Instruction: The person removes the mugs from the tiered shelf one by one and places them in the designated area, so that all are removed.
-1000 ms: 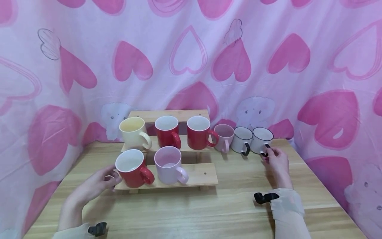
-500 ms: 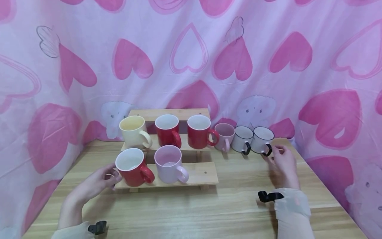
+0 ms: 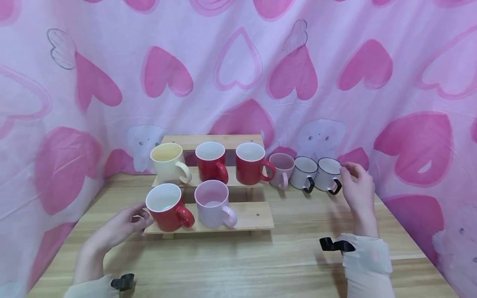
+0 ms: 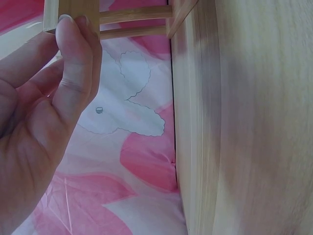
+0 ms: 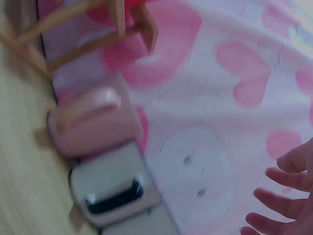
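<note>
My left hand (image 3: 123, 225) holds the left end of the lower board of the wooden rack (image 3: 253, 215), beside a red mug (image 3: 167, 213). In the left wrist view its fingertips lie on the board's end (image 4: 78, 7). My right hand (image 3: 359, 192) hovers at the rim of the rightmost white enamel mug (image 3: 324, 178), with nothing in its grasp. In the right wrist view its fingers (image 5: 276, 200) are spread, apart from the mugs. Left of that mug stand another black-rimmed white mug (image 3: 301, 176) and a small dusty-pink mug (image 3: 280, 171).
On the lower board is also a light pink mug (image 3: 210, 209). The middle board carries a cream mug (image 3: 167, 167) and two red mugs, one left (image 3: 209, 167), one right (image 3: 249, 167). A pink heart-print curtain (image 3: 238, 62) encloses the wooden table (image 3: 238, 265).
My right hand has let go of the rightmost white mug's black handle, drawn right, then risen beside its rim. My left hand stays at the rack.
</note>
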`<state>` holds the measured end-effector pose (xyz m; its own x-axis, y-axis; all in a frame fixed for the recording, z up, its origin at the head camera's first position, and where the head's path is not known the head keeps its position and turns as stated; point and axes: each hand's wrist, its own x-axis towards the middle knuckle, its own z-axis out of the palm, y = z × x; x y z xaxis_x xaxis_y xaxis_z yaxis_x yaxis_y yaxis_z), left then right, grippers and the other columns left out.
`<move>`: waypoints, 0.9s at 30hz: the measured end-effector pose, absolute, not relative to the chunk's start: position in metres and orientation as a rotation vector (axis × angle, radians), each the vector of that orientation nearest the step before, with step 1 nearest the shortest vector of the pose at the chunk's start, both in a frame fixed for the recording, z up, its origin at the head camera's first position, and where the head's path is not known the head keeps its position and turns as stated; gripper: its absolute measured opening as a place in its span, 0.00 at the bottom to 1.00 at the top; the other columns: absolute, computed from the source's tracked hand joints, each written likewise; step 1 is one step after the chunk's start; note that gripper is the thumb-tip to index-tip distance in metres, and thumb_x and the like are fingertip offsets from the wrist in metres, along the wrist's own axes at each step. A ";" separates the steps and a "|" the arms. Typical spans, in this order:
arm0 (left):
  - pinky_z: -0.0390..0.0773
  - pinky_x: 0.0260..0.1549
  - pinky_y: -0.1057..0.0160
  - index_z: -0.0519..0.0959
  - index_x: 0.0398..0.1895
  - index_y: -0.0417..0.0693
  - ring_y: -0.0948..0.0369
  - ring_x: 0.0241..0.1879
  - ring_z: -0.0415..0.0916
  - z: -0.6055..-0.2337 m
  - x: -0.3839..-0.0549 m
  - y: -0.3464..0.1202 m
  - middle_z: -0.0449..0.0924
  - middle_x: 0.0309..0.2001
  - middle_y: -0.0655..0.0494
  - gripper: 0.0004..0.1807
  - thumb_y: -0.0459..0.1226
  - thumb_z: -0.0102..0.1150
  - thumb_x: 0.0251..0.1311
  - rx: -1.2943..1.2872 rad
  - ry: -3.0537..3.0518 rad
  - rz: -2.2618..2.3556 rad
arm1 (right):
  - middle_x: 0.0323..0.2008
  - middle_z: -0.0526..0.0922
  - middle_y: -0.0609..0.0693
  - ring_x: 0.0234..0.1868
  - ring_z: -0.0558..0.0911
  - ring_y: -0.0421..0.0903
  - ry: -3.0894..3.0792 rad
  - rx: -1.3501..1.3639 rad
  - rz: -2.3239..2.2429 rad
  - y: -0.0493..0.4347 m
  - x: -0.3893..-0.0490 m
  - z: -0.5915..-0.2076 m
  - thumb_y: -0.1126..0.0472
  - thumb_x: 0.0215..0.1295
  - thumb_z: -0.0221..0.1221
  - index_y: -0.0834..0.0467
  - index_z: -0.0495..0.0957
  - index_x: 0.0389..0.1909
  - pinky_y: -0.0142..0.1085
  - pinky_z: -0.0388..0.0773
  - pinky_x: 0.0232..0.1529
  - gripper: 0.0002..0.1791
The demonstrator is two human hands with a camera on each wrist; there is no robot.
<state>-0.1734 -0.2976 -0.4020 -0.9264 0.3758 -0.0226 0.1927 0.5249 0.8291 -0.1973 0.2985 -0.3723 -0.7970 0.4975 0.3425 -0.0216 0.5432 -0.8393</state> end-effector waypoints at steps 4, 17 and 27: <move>0.79 0.36 0.61 0.69 0.59 0.39 0.49 0.30 0.78 -0.401 -0.173 -0.296 0.75 0.40 0.44 0.22 0.38 0.60 0.66 0.456 2.557 1.359 | 0.45 0.83 0.50 0.41 0.79 0.39 -2.031 -0.236 1.224 0.277 -0.195 -0.363 0.55 0.71 0.54 0.60 0.82 0.51 0.27 0.71 0.39 0.16; 0.78 0.35 0.61 0.68 0.59 0.36 0.51 0.30 0.77 -0.399 -0.175 -0.297 0.74 0.39 0.45 0.21 0.37 0.59 0.67 0.463 2.550 1.373 | 0.42 0.79 0.63 0.46 0.77 0.40 -1.843 0.253 1.400 0.187 -0.176 -0.333 0.76 0.67 0.53 0.76 0.77 0.42 0.26 0.74 0.43 0.08; 0.80 0.34 0.58 0.68 0.59 0.37 0.52 0.29 0.77 -0.401 -0.176 -0.296 0.74 0.38 0.43 0.22 0.36 0.60 0.66 0.490 2.528 1.397 | 0.50 0.78 0.57 0.45 0.80 0.55 -2.212 0.194 1.696 0.167 -0.210 -0.361 0.59 0.71 0.57 0.60 0.75 0.55 0.40 0.82 0.34 0.16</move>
